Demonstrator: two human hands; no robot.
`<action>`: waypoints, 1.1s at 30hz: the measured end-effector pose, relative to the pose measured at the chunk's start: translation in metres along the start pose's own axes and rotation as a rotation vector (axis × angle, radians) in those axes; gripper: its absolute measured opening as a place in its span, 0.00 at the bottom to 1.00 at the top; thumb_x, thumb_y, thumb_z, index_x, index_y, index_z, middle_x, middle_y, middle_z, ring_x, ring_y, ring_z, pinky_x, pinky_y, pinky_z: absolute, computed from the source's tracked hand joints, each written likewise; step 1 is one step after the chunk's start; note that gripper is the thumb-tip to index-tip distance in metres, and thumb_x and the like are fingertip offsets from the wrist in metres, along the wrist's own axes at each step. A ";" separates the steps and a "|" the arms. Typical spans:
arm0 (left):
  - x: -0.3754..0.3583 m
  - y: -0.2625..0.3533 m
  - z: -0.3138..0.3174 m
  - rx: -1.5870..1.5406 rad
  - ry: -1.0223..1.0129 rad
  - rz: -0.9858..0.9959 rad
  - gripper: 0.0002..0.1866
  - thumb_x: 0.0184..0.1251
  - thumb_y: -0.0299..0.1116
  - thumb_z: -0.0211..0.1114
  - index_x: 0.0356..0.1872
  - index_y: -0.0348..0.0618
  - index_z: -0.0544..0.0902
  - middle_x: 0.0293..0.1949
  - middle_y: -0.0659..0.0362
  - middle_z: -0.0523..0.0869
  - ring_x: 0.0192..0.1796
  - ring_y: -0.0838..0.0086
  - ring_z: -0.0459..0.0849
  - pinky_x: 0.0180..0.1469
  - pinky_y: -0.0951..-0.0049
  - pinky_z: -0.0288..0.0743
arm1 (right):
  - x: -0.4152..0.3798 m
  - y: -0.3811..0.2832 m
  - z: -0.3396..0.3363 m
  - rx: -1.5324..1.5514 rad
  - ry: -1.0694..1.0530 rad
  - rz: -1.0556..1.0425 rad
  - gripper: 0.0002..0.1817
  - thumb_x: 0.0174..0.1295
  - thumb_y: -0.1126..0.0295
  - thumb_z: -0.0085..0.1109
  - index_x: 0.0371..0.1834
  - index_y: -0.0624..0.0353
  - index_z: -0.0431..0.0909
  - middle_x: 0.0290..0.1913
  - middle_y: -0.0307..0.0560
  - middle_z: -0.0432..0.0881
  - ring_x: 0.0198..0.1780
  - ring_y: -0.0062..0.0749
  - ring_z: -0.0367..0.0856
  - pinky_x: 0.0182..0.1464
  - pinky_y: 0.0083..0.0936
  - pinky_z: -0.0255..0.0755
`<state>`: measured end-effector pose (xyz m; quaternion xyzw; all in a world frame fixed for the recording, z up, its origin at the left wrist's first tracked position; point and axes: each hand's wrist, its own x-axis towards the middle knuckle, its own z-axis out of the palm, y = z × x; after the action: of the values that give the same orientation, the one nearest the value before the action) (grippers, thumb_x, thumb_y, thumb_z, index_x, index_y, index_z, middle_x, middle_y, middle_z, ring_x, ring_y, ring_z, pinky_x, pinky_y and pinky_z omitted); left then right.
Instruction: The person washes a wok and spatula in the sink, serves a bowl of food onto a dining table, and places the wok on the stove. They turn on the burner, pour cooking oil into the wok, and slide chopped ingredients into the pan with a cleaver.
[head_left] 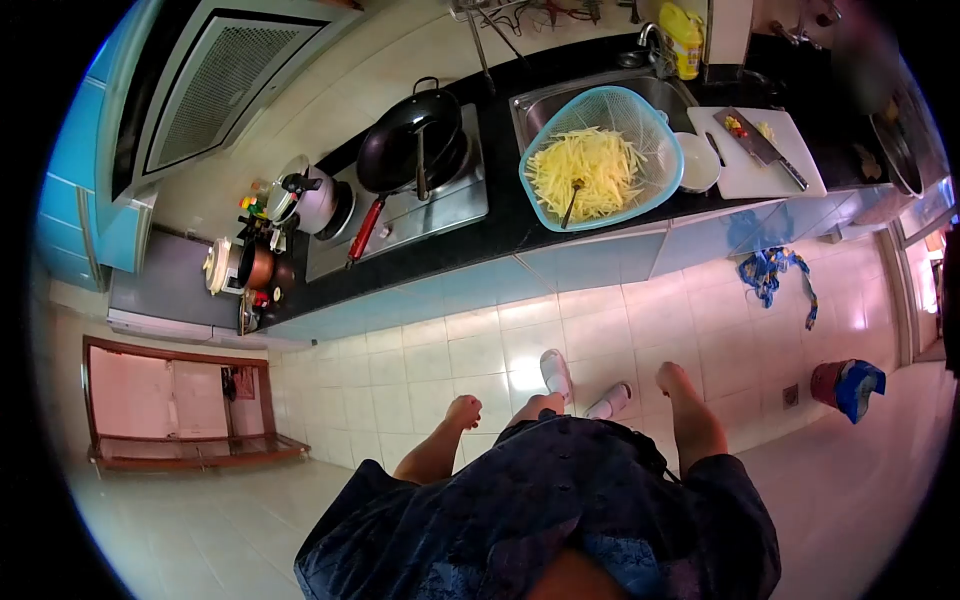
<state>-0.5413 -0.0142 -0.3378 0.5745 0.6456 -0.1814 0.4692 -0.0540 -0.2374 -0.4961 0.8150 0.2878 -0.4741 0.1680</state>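
Note:
My left hand [464, 411] hangs over the floor, its fingers curled in and nothing seen in them. On the other side, my right hand [675, 379] also hangs free with its fingers drawn together, touching nothing. Beyond them on the black counter, a light blue mesh basket [655, 165] full of pale yellow shreds [590, 170] sits over the sink's front edge. A dark-handled utensil [572, 203] stands in the shreds. A black wok [385, 155] with a red handle rests on the stove, and a metal utensil [421, 165] lies in it.
A cleaver [755, 138] and chopped bits lie on a white board [805, 180] beside a white bowl [698, 165]. A pressure cooker [315, 205] is left of the wok. Blue cloth or plastic [765, 275] hangs by the cabinets. A bin [828, 384] stands right on the floor.

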 end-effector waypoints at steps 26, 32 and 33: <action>0.024 -0.022 -0.024 -0.308 0.042 -0.096 0.15 0.70 0.39 0.51 0.34 0.37 0.79 0.24 0.55 0.84 0.20 0.69 0.84 0.18 0.69 0.75 | -0.170 -0.255 -0.199 0.220 0.337 -1.000 0.17 0.63 0.60 0.56 0.50 0.57 0.76 0.44 0.58 0.85 0.49 0.52 0.83 0.50 0.43 0.76; 0.066 -0.035 -0.066 -0.411 0.107 -0.056 0.15 0.70 0.41 0.52 0.42 0.38 0.78 0.27 0.53 0.85 0.20 0.68 0.83 0.18 0.69 0.75 | -0.251 -0.394 -0.301 0.281 0.710 -1.034 0.26 0.63 0.55 0.59 0.58 0.59 0.67 0.46 0.59 0.80 0.43 0.56 0.82 0.44 0.46 0.76; 0.066 -0.032 -0.072 -0.428 0.107 -0.065 0.14 0.69 0.39 0.51 0.39 0.38 0.78 0.26 0.54 0.84 0.20 0.68 0.83 0.17 0.69 0.74 | -0.259 -0.415 -0.312 0.264 0.818 -1.016 0.29 0.63 0.54 0.59 0.60 0.59 0.65 0.49 0.62 0.78 0.45 0.56 0.81 0.44 0.45 0.76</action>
<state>-0.5923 0.0707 -0.3662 0.4495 0.7117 -0.0246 0.5394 -0.2032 0.1760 -0.1172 0.7060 0.6161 -0.1782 -0.3003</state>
